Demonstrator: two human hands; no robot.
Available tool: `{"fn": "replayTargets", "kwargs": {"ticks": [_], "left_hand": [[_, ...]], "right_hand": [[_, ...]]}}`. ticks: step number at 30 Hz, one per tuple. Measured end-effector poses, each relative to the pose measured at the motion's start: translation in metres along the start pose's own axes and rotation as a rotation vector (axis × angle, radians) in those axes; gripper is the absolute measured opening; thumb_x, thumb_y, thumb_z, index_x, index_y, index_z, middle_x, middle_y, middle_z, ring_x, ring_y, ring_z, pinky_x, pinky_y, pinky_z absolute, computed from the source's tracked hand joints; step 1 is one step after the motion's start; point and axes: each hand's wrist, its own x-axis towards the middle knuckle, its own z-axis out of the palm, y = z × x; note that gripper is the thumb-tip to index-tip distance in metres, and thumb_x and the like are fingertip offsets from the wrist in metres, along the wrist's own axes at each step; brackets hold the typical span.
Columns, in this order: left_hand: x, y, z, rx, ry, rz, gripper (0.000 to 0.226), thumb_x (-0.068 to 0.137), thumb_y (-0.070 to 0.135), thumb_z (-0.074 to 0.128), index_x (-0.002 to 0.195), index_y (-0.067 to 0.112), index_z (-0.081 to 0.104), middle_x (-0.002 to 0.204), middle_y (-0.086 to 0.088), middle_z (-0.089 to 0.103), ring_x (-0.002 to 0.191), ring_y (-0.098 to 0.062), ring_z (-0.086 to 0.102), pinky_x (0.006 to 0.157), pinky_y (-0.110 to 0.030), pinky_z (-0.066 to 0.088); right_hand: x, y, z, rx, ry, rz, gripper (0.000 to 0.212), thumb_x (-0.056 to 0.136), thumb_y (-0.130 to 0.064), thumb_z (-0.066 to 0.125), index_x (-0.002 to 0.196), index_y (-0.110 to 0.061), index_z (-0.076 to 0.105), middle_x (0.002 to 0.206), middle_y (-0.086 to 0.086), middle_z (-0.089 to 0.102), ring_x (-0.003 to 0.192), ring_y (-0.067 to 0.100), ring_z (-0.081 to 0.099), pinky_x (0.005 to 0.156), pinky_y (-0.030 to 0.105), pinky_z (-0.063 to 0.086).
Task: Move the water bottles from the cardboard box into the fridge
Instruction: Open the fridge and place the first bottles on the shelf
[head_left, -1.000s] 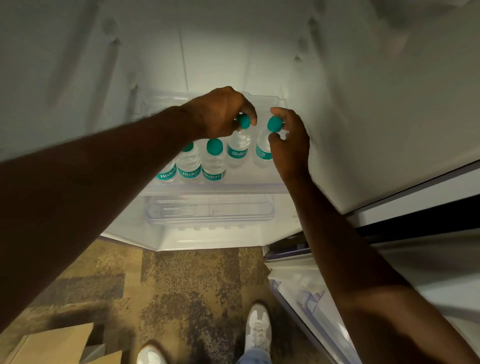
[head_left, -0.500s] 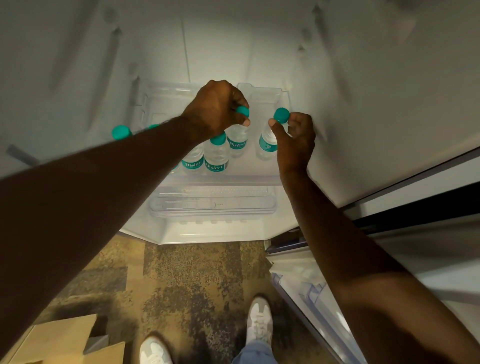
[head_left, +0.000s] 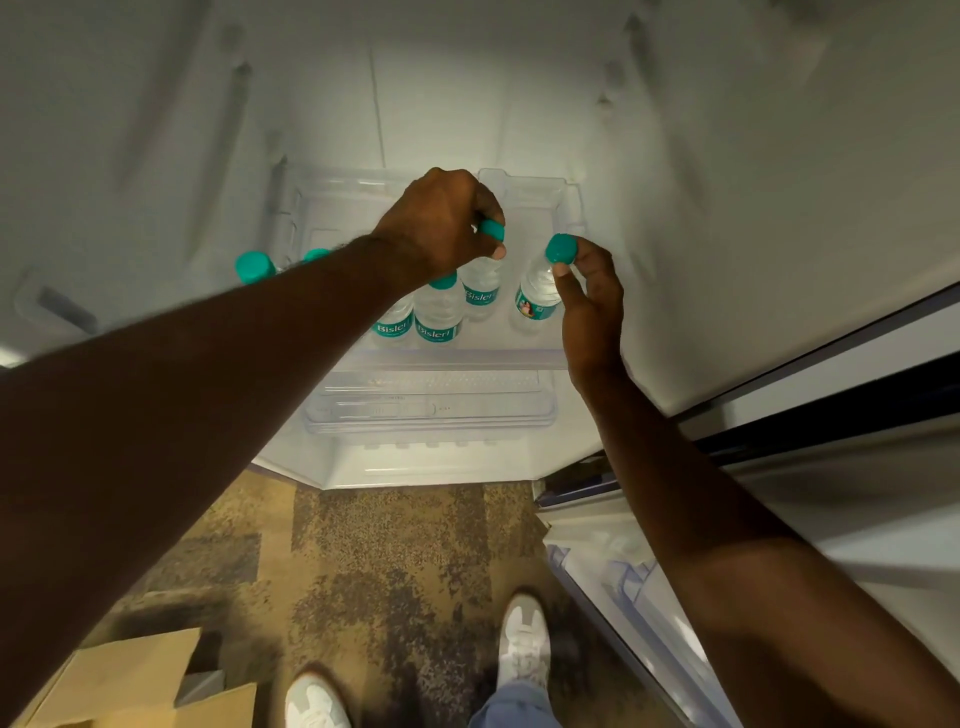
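Left hand: my left hand (head_left: 441, 221) is curled round the teal cap of one bottle (head_left: 480, 288), pinching it from above so I can stand it upright on the shelf (head_left: 457, 358) without my knuckles knocking its neighbours.
Right hand: my right hand (head_left: 589, 291) pinches the cap of a second bottle (head_left: 537, 296) between thumb and fingertips; by the neck is the only hold that leaves room to lower it in.
Where the bottles go: both hang over the right half of the clear shelf inside the fridge (head_left: 727, 156), the right one nearest the shelf's right edge, the left one just beside it. Whether their bases touch the shelf yet I cannot tell.
Already placed: two more labelled bottles (head_left: 439, 317) stand near the shelf's front edge, just left of the one in my left hand; two further teal caps (head_left: 254, 266) show beyond my left forearm toward the left edge.
Row logic: I judge I am filling the shelf left to right, so each new pair closes the gap at the right.
Cardboard box: the box (head_left: 119, 680) sits on the carpet at my lower left, flaps open; its contents are hidden.
Next, as I judge it: set both down level, then let go.
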Motion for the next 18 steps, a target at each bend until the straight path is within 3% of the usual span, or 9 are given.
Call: {"fn": "replayTargets", "kwargs": {"ticks": [5,11,14,18], "left_hand": [[0.0,-0.002,0.005,-0.004,0.001,-0.057,0.05,0.081,0.038,0.082,0.123,0.013,0.07,0.122,-0.005,0.071,0.106,-0.023,0.066,0.1,-0.037,0.053],[-0.008,0.002,0.004,0.039,0.021,-0.033,0.047,0.085,0.037,0.078,0.124,0.012,0.07,0.122,-0.007,0.071,0.104,-0.024,0.067,0.098,-0.038,0.054],[-0.014,0.001,0.004,0.083,0.024,0.007,0.047,0.087,0.04,0.075,0.126,0.014,0.068,0.125,-0.006,0.071,0.105,-0.023,0.067,0.097,-0.035,0.052],[-0.02,-0.001,-0.001,0.108,0.024,0.032,0.048,0.089,0.043,0.073,0.128,0.016,0.068,0.125,-0.005,0.071,0.104,-0.023,0.067,0.097,-0.036,0.052]], "right_hand": [[0.005,-0.009,0.004,0.03,-0.037,0.037,0.025,0.102,-0.011,0.052,0.127,-0.012,0.051,0.126,0.0,0.057,0.108,0.006,0.059,0.084,0.004,0.045],[0.005,-0.009,0.022,-0.132,0.204,-0.038,0.043,0.085,-0.029,0.079,0.113,-0.004,0.058,0.104,-0.002,0.059,0.09,0.013,0.058,0.075,0.0,0.045],[0.006,-0.009,0.023,-0.123,0.244,-0.022,0.041,0.085,-0.026,0.079,0.113,-0.002,0.062,0.103,-0.003,0.061,0.088,0.011,0.059,0.076,-0.001,0.045],[0.003,-0.008,0.018,-0.062,0.138,-0.028,0.029,0.092,-0.012,0.07,0.117,0.002,0.064,0.111,0.0,0.066,0.092,-0.007,0.063,0.079,0.001,0.044]]}}
